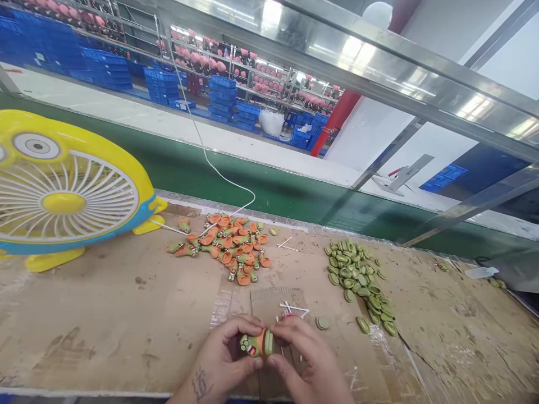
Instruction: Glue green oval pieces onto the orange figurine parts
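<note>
Near the table's front edge, my left hand (229, 356) is closed around a small toy figure (251, 345) with a green head and an orange body, lying on its side. My right hand (305, 359) pinches a green oval base piece (268, 342) against the figure's bottom end. Whether the two parts are fixed together, I cannot tell. Just beyond my right fingers are several white cotton swabs (295, 308) and something red, partly covered by the hand. A loose green oval piece (322, 323) lies to the right.
A pile of orange-and-green figure parts (236, 244) lies beyond my hands. Green oval pieces (357, 275) are heaped to the right. A yellow fan (63, 191) stands at left, its white cord (206, 157) crossing the green belt (269, 177). Cardboard (168, 314) covers the table; a metal frame (379, 73) spans above.
</note>
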### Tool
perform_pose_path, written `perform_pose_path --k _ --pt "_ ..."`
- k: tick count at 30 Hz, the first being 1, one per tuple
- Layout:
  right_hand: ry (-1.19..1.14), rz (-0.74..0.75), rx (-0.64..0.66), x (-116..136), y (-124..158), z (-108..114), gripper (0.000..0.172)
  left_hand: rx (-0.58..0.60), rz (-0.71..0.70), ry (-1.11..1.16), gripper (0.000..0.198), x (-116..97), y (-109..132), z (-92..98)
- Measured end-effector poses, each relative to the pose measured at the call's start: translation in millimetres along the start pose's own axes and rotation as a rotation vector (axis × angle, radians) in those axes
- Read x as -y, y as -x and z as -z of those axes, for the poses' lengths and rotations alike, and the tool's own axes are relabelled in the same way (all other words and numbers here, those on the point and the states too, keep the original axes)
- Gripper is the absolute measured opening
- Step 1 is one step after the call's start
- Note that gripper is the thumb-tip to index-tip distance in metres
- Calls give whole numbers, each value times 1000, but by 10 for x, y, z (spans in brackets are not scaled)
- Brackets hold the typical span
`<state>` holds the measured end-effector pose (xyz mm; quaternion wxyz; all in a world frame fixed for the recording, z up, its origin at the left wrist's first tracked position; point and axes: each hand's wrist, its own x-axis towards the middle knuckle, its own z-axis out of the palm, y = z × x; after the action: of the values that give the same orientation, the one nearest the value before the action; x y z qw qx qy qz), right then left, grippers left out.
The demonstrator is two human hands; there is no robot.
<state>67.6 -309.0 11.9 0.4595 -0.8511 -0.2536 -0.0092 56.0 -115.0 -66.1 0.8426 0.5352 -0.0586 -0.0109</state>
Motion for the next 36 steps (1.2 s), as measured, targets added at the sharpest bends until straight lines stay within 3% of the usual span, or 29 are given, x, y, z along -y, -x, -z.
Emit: perform_pose_path --k 6,12,16,19,22,26,29,36 --pt "28 68 35 44 -45 -3 38 11 -45 18 29 17 -7 -12" --pt "20 70 34 129 -73 -33 32 11 -40 -66 33 -35 -2 25" --pt "79 18 119 195 -100 -34 33 -42 0 -109 34 -18 17 37" --pt "122 -18 137 235 -130 -45 38 -79 66 -37 32 3 33 30" --pt "196 6 117 277 -143 -71 42 -22 196 162 38 -44 54 36" --pt "224 224 86 278 -71 -41 57 34 383 402 38 -246 77 44" --pt "279 268 -33 158 55 94 55 13 432 485 33 -377 62 29" --pt "487 -11 -294 -519 424 497 25 -122 449 583 30 -354 13 47"
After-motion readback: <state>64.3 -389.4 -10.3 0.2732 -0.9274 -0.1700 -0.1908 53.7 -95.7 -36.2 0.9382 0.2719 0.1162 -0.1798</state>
